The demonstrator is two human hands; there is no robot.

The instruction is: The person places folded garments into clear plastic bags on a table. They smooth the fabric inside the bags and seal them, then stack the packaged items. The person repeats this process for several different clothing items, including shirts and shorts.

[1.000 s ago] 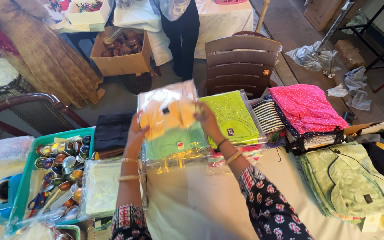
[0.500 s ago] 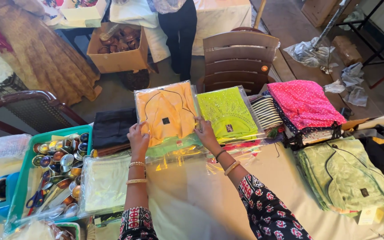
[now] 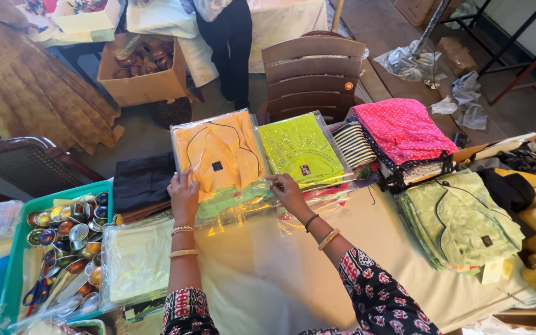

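Cloth-covered table [image 3: 268, 273] (packed garments [image 3: 218, 155], tray [image 3: 17, 248])

Orange garment packet [image 3: 218, 155] lowered from raised to flat on pile; both hands now resting at its lower edge

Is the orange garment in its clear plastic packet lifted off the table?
No, the orange garment packet lies flat on the stack under both hands.
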